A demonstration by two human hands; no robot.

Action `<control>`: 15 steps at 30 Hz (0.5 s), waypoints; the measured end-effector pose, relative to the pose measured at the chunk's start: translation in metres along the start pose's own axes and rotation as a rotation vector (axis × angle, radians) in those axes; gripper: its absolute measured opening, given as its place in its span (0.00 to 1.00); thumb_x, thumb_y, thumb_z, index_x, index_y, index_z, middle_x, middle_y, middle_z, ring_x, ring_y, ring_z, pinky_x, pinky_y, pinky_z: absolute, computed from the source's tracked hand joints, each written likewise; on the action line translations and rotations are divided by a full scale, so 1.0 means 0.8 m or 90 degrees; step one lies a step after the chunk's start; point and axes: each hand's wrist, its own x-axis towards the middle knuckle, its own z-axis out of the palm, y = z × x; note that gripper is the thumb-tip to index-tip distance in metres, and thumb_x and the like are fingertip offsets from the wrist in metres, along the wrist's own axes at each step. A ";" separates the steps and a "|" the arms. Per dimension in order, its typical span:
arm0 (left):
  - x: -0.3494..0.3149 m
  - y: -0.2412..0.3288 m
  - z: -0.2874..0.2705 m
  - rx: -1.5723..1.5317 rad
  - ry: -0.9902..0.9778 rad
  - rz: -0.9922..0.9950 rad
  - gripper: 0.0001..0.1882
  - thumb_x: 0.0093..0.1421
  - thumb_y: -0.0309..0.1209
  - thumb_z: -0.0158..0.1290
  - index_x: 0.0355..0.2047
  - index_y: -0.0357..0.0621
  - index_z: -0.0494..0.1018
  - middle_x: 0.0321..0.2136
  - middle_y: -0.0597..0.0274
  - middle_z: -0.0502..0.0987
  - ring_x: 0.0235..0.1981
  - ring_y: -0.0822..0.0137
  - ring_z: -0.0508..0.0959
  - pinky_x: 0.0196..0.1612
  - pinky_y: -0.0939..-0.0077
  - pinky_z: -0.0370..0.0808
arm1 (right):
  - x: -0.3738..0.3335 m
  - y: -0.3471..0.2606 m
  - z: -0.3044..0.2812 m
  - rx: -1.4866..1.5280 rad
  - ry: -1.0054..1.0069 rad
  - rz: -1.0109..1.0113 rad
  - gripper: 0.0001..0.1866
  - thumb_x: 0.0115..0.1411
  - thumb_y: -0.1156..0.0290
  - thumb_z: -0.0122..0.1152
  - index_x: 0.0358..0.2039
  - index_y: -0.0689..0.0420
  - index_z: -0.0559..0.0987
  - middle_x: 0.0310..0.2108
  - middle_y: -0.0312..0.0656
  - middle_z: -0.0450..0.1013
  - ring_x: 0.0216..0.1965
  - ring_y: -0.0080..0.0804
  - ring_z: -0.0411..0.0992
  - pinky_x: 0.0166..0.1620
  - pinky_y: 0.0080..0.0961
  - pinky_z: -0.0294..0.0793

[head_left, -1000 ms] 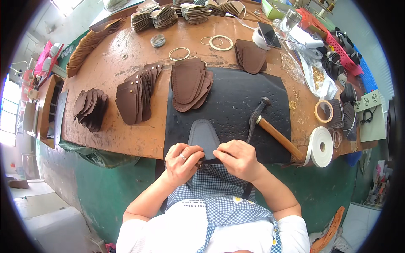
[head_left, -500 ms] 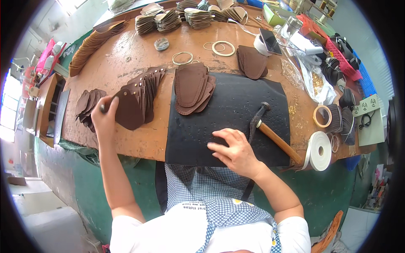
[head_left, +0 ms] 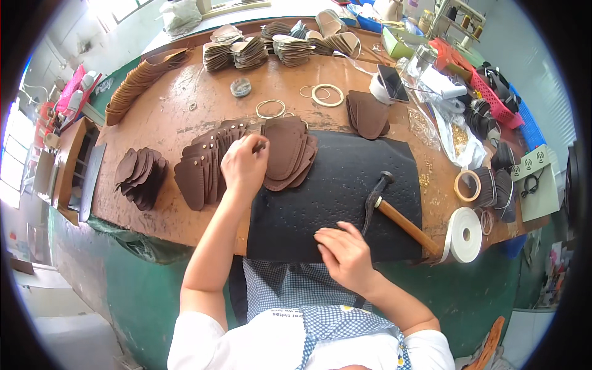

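My left hand (head_left: 244,163) is over the left edge of a stack of brown leather pieces (head_left: 285,154) with stitch holes along their rims. Its fingers are curled in; whether anything is between them is hidden. Just left of that wrist lies a fanned row of brown leather pieces with metal snaps (head_left: 196,176). My right hand (head_left: 346,253) hovers above the near part of a black pitted mat (head_left: 296,228), fingers loosely stretched and holding nothing. Beside it, a hammer (head_left: 404,225) with a wooden handle rests on the mat's right side.
Smaller dark brown pieces (head_left: 143,179) are heaped at the left. More leather pieces (head_left: 368,114) lie beyond the mat, near a phone (head_left: 393,83). A white tape roll (head_left: 465,235) and masking tape (head_left: 467,186) sit at the right. Bundled pieces (head_left: 250,52) line the far edge.
My left hand has let go of the leather piece with a snap, now on the fanned row, and moved right to the middle stack. My right hand has shifted slightly nearer, fingers closer together.
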 end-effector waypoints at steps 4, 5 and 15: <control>0.049 -0.005 0.026 0.041 -0.126 0.059 0.14 0.55 0.38 0.64 0.41 0.50 0.81 0.40 0.57 0.79 0.46 0.54 0.80 0.47 0.61 0.77 | 0.004 0.013 -0.062 -0.187 0.163 0.040 0.10 0.52 0.82 0.64 0.36 0.59 0.82 0.39 0.42 0.78 0.41 0.41 0.77 0.53 0.44 0.73; 0.060 -0.007 0.026 0.128 -0.156 0.043 0.21 0.50 0.41 0.67 0.44 0.50 0.81 0.44 0.57 0.79 0.47 0.56 0.80 0.50 0.63 0.76 | 0.002 0.028 -0.078 -0.207 0.210 0.087 0.08 0.54 0.82 0.63 0.36 0.60 0.82 0.38 0.44 0.78 0.41 0.43 0.77 0.50 0.41 0.74; 0.070 0.014 0.017 0.179 -0.209 0.087 0.17 0.52 0.35 0.65 0.42 0.45 0.80 0.42 0.59 0.78 0.47 0.54 0.79 0.50 0.62 0.75 | -0.061 0.207 -0.169 -0.231 0.228 0.412 0.06 0.58 0.78 0.64 0.37 0.61 0.82 0.34 0.46 0.79 0.33 0.37 0.80 0.38 0.29 0.78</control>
